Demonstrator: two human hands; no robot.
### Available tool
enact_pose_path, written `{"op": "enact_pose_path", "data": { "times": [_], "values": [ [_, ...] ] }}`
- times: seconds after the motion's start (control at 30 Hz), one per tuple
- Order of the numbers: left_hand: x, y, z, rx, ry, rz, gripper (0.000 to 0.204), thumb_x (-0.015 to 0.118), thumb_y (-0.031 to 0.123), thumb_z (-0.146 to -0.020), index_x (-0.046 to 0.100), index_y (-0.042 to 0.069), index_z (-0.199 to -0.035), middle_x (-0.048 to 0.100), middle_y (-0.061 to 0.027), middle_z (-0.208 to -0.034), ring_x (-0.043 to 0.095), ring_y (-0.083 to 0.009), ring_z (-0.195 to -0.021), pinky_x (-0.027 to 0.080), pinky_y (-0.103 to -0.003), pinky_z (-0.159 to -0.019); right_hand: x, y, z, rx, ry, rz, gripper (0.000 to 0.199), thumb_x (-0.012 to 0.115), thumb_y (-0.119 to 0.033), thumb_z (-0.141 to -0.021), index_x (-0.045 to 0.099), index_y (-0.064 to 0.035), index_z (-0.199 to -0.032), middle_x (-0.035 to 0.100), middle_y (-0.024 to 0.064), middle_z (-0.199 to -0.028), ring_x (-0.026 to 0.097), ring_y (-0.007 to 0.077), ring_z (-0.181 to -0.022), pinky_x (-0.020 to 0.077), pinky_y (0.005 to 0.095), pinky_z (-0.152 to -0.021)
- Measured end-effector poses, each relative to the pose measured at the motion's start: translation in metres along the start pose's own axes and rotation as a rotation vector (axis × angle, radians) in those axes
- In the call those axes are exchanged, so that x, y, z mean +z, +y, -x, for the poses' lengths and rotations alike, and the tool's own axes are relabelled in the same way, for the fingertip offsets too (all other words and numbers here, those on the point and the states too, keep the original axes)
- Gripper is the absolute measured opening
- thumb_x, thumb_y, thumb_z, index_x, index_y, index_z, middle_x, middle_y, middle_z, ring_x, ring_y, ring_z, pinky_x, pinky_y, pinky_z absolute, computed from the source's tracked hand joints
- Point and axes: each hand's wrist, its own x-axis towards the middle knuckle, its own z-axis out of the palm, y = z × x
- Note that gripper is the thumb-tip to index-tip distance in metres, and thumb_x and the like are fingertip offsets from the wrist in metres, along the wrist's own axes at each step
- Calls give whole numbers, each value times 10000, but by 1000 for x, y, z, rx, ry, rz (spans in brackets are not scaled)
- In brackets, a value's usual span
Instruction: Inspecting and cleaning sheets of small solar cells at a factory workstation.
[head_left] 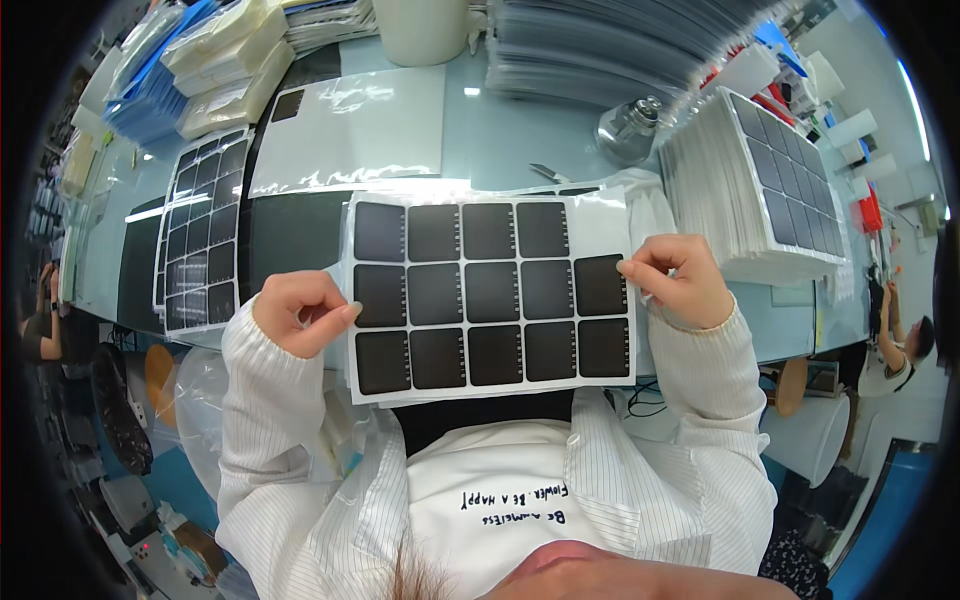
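Note:
A white sheet of black square stickers is held up in front of me, its squares set in rows. The upper right corner of the sheet shows bare white backing. My left hand pinches the sheet's left edge between thumb and fingers. On the opposite edge, my right hand pinches it near the middle row. Beyond it on the table lies a glossy clear-and-white film sheet with one black square sticker at its upper left.
At the left are more sticker sheets; a tall stack of them stands at the right. A glass bottle, a small blade, a pile of clear plastic sleeves and a white bin sit farther back. Other people are at both sides.

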Motion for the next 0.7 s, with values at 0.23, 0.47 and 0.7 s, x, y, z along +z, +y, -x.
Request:
{"op": "enact_pose_path", "data": {
  "times": [0.23,0.47,0.7],
  "values": [
    [-30,-42,-28,-3,117,-108,189,665,194,-778,618,12,-751,550,-55,-628,492,-95,-552,400,-237,-509,-15,-31,-4,-78,48,235,204,674,-106,-741,572,20,-616,518,36,-530,430,78,-492,296,237,-450],
    [-48,-114,-124,-194,574,-902,434,501,380,-867,526,92,-1190,415,-208,-1291,388,-339,-1197,316,-395,-997,-1,-97,-33,-347,10,240,157,682,-100,-735,593,20,-685,521,43,-554,433,90,-473,323,227,-448],
    [-14,-111,-145,-213,654,-965,584,539,485,-791,506,58,-1187,439,-197,-1267,408,-319,-1174,330,-404,-967,45,-134,-112,-638,-93,469,200,679,-161,-749,604,11,-678,517,85,-521,454,162,-435,343,257,-434]
  ]
}}
